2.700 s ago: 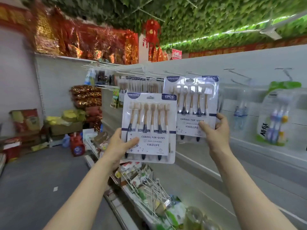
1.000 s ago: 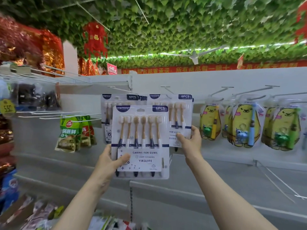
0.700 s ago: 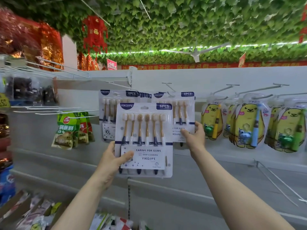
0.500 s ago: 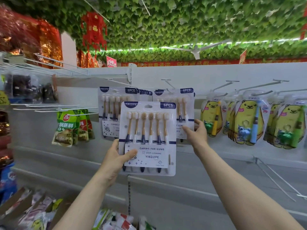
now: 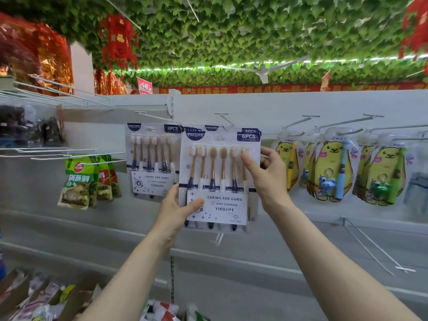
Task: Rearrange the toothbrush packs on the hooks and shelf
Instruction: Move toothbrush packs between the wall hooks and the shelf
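Both hands were clamped on the toothbrush pack (image 5: 220, 179): left hand (image 5: 178, 212) at its 7 o'clock corner, right hand (image 5: 266, 172) at its 2 o'clock edge. Pack was mid-frame, against hung packs (image 5: 251, 130) under the hook (image 5: 223, 119). Probably light, stiff card, slick blister; card edges looked the best hold.

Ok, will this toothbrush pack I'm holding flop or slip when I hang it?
Probably stiff: the toothbrush pack looks flat. Likely light: left hand and right hand just pinch opposite corners. Glossy blister could slip.
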Demonstrator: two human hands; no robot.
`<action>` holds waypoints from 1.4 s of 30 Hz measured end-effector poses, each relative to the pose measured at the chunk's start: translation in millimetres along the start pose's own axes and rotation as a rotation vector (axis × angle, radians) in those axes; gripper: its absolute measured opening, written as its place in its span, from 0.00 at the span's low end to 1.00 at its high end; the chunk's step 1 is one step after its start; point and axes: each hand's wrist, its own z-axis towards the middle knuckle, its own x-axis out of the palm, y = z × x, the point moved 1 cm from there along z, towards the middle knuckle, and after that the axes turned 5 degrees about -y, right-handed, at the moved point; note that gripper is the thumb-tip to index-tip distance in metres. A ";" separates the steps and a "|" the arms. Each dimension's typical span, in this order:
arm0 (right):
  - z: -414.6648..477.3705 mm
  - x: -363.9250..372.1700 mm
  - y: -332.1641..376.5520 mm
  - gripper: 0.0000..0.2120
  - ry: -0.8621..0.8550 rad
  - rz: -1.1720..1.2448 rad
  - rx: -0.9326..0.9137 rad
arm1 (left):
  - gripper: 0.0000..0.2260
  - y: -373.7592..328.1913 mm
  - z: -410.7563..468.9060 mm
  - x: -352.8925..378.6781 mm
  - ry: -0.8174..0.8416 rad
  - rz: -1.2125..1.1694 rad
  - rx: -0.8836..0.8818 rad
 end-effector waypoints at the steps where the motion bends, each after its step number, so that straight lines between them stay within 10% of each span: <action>1: 3.5 -0.1 2.0 0.16 -0.004 0.001 -0.008 | 0.23 -1.3 2.8 2.3 -0.007 0.004 0.014; 16: 51.2 5.8 -4.6 0.17 -0.065 -0.036 -0.036 | 0.18 1.8 43.7 29.1 -0.007 -0.036 0.058; 22: 73.9 9.8 -29.6 0.21 -0.019 -0.077 0.044 | 0.34 30.9 71.7 37.9 -0.084 -0.009 0.063; 42: 114.2 3.2 -61.7 0.23 -0.003 -0.296 0.066 | 0.41 71.2 129.7 58.1 -0.127 0.116 0.020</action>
